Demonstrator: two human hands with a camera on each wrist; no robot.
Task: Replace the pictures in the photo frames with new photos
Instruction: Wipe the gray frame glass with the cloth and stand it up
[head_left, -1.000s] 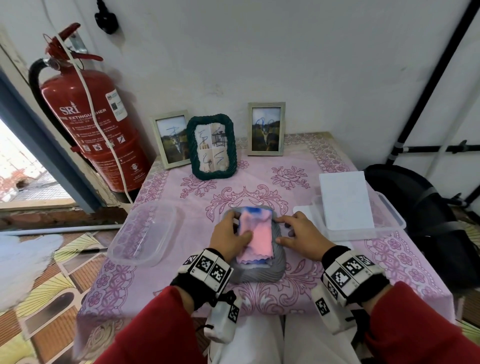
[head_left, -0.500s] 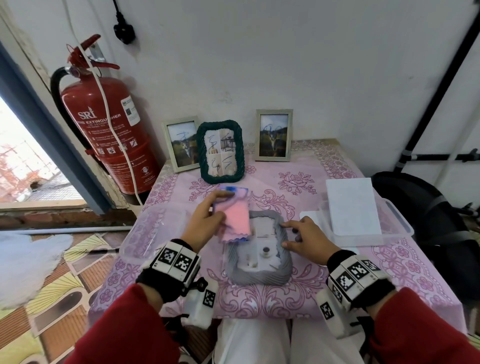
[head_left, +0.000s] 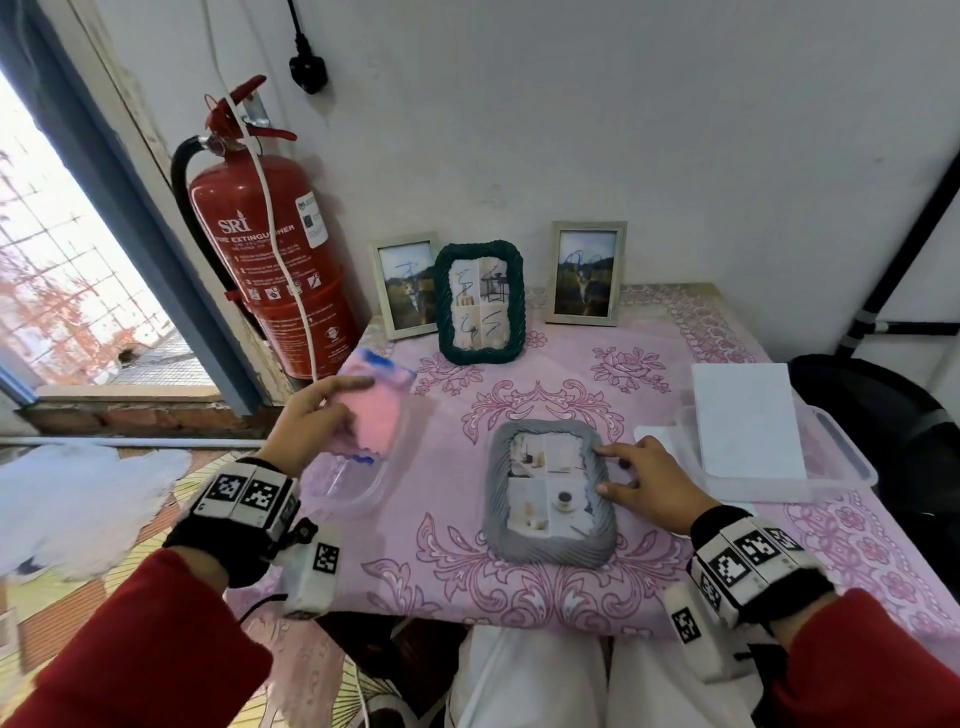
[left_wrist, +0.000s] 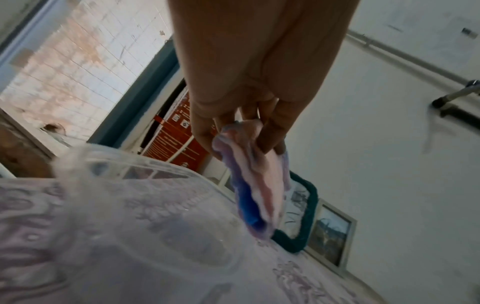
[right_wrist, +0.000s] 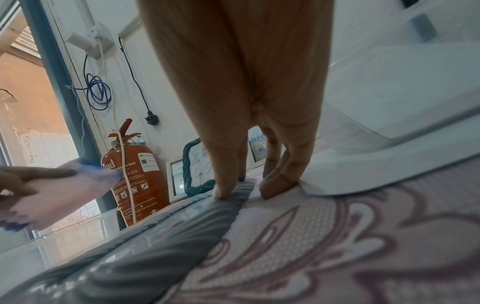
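Observation:
A grey rope-edged photo frame (head_left: 549, 492) lies flat on the pink tablecloth with a four-part picture facing up. My right hand (head_left: 642, 480) rests on its right edge, fingertips (right_wrist: 221, 193) pressing the grey rim (right_wrist: 182, 222). My left hand (head_left: 317, 421) pinches a pink cloth with a blue border (head_left: 373, 410) above a clear plastic container (head_left: 347, 486) at the table's left; the same cloth (left_wrist: 259, 191) hangs from the fingers in the left wrist view. Against the wall stand a green rope frame (head_left: 479, 302) and two pale frames (head_left: 408, 283) (head_left: 587, 273), their pictures scribbled over.
At the right, a clear tray (head_left: 836, 457) carries a white sheet stack (head_left: 745, 418). A red fire extinguisher (head_left: 270, 249) stands left of the table by a doorway. A dark bag (head_left: 883, 415) sits beyond the right edge. The table's front edge is near my knees.
My left hand lifted the pink cloth off the grey frame and carried it left over the clear container. The frame's picture is now uncovered. My right hand stayed on the frame's right edge.

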